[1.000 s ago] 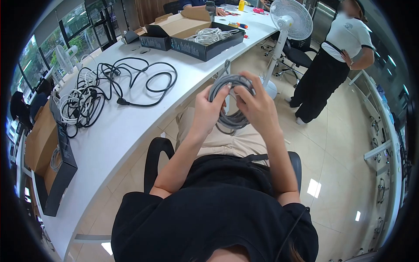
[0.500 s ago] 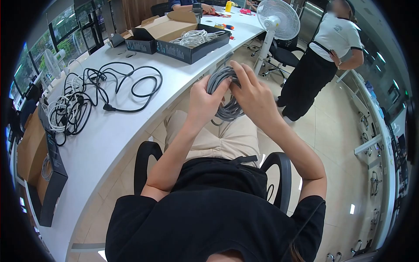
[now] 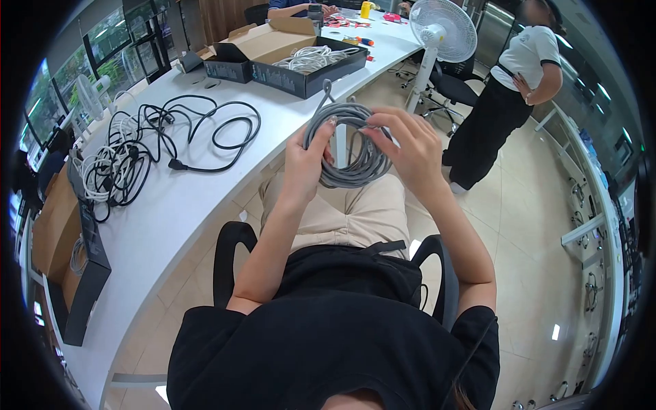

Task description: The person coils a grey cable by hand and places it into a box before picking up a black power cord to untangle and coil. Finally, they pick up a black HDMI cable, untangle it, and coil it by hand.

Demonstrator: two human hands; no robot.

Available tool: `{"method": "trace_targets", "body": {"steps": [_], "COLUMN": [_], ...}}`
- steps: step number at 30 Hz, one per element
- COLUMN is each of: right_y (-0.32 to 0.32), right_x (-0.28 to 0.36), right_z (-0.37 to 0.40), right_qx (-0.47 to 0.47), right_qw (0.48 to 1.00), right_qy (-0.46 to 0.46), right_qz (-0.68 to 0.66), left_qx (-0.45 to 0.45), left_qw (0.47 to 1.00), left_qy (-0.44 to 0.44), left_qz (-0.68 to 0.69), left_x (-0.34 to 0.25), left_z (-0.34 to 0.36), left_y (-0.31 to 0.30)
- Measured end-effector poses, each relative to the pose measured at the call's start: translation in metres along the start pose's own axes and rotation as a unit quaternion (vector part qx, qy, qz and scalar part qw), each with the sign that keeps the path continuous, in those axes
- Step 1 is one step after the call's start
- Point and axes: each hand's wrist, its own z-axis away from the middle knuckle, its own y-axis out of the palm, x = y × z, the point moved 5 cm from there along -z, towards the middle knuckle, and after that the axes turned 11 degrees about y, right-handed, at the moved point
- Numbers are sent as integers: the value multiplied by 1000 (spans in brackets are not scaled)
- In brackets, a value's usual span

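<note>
A coil of grey cable (image 3: 355, 176) hangs in the air over my lap, its round face turned toward me. My left hand (image 3: 309, 156) grips the coil's left side, thumb over the strands. At the upper right of the coil, the thumb and fingers of my right hand (image 3: 408, 145) pinch the cable. One short grey loop sticks up from the top of the coil. To the left, tangled black cables (image 3: 232, 147) lie on the white table (image 3: 198, 184), mixed with white cables (image 3: 89, 171).
A black open box (image 3: 301, 83) with white cables stands on the table's far part. Another open box (image 3: 89, 294) sits at the left edge. A white fan (image 3: 444, 33) and a standing person (image 3: 526, 61) are at the upper right. Someone's hand (image 3: 330, 11) rests at the far table.
The coil has turned to show its open ring and moved slightly left. My right hand has shifted from over its top to its right side, and my left hand has moved left.
</note>
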Motion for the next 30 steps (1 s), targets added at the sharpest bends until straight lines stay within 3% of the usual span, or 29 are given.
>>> {"method": "trace_targets", "body": {"steps": [2,3,8,12,16,22,23,26,27,30], "right_y": [4,2,2,-2,7,27,26,8,7,-4], "right_x": [-6,-5,-5,-12,-31,-31,-26,-11,-8,16], "right_z": [1,-1,1,2,1,1,2,-5,-4,-4], "right_qx": [26,-8,-56,-120,-70,23,-2,-68,-56,-60], "right_qw": [994,994,945,891,810,840,846,955,955,996], "right_qy": [83,73,216,264,354,334,339,184,183,61], "right_qz": [-62,-86,-241,-351,-462,-427,-412,-222,-226,17], "left_qx": [-2,-4,1,5,46,26,14,-11,-18,-30], "left_qw": [1000,1000,999,993,991,993,994,996,996,997], "left_qy": [-1,-4,-6,-30,-24,-6,0,13,21,43], "left_qz": [11,14,43,110,124,117,106,88,79,59], "left_x": [-3,-4,-8,-7,-10,-11,-12,-11,-13,-24], "left_z": [0,1,8,14,23,31,34,37,37,40], "left_y": [1,1,6,12,15,6,6,3,3,3]}}
